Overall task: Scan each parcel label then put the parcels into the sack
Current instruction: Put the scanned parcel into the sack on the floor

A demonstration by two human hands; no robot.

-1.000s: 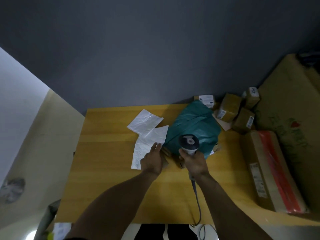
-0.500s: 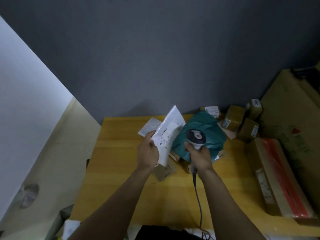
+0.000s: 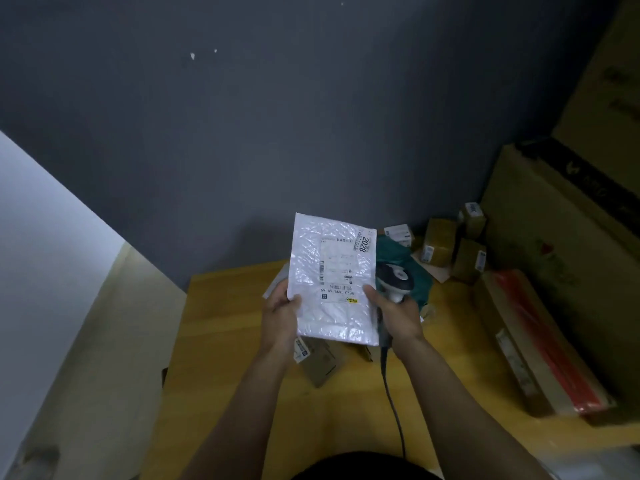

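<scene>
A person is holding up a flat, crinkly white bubble-wrap parcel (image 3: 334, 282), label (image 3: 341, 268) facing the camera. The left hand (image 3: 280, 313) is pinching its left edge. The right hand (image 3: 398, 317) is gripping a corded grey scanner (image 3: 396, 280), thumb steadying the right edge. The scan appears not yet made. Just beyond the right hand a soft green sack (image 3: 393, 249) is lying slumped on the wooden counter (image 3: 214, 341), with taped brown boxes (image 3: 440, 245) waiting farther right.

The white bubble-mailer parcel (image 3: 332, 282) stands upright, label (image 3: 341, 268) facing the camera, grey scanner (image 3: 396, 279) beside it, crumpled teal sack (image 3: 391, 251) behind.
</scene>
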